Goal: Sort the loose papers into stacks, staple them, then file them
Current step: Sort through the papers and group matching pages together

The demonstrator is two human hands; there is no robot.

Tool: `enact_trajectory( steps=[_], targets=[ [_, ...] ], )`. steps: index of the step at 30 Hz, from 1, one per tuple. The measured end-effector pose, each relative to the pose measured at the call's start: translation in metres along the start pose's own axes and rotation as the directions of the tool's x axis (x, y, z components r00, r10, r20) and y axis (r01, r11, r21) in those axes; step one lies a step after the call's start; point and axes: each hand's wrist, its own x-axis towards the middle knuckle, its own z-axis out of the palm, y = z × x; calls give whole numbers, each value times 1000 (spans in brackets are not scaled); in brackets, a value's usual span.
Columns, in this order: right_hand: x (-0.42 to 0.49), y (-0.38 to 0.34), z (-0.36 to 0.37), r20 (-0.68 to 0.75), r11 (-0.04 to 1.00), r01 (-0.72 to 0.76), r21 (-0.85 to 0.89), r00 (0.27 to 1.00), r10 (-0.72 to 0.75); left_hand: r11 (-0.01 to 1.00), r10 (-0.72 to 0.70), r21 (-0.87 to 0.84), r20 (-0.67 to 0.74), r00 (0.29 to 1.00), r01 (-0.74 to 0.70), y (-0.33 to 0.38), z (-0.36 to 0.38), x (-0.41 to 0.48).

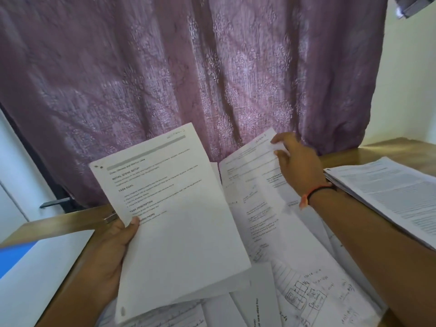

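In the head view, the left hand grips a printed sheet by its left edge, raised above the loose papers covering the tabletop. Right of that sheet, the right hand pinches a form page at its far corner. Further right, a paper stack overhangs the loose papers.

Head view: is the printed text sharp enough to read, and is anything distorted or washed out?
Head view: headings on the sheet in the left hand are legible, small print smears; the page pinched by the right hand is fainter; the white surface lower left looks washed out.
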Motion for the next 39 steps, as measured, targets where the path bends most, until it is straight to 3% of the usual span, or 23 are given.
enact_trajectory(
  steps=[3, 6, 8, 10, 13, 16, 19, 21, 23, 25, 29, 31, 39],
  targets=[
    [7, -19, -9, -177, 978, 195, -77, 963, -206, 998, 6, -65, 1, 1000, -6, 8, 3, -2],
    [12, -52, -25, -320, 924, 315, -218, 871, -373, 991, 7, -134, -5, 1000, -7, 17, 5, -6],
    [9, -74, -31, -345, 875, 392, -282, 810, -474, 984, 16, -177, 0, 1000, -16, 22, 7, -8],
    [6, -92, -33, -314, 848, 445, -288, 793, -522, 972, 43, -229, -13, 999, -45, 29, 9, -12],
    [3, -109, -34, -325, 913, 396, -96, 855, -405, 938, 46, -342, -27, 999, -52, 37, 14, -17],
    [-1, -117, -38, -340, 952, 235, 197, 927, -159, 916, 29, -399, -26, 999, -37, 43, 14, -18],
    [-5, -111, -37, -197, 864, -49, 501, 966, 169, 929, 18, -369, -15, 1000, -23, 43, 13, -18],
    [-9, -104, -31, 12, 664, -224, 713, 951, 308, 941, 1, -338, 32, 999, 10, 42, 12, -20],
    [-15, -94, -24, 169, 511, -339, 790, 921, 351, 955, -16, -296, 62, 998, 34, 40, 11, -20],
    [-22, -86, -18, 271, 450, -410, 793, 900, 342, 975, -27, -222, 12, 1000, 30, 37, 9, -17],
    [-29, -70, -16, 349, 471, -459, 754, 886, 304, 999, 30, -14, -49, 998, -31, 30, 11, -13],
    [-31, -65, -14, 423, 429, -502, 751, 865, 270, 997, 35, 73, -72, 997, -29, 27, 10, -12],
    [-54, -69, 2, 657, 340, -638, 691, 750, 72, 945, 23, 326, -28, 999, -12, 9, 22, -14]
  ],
)
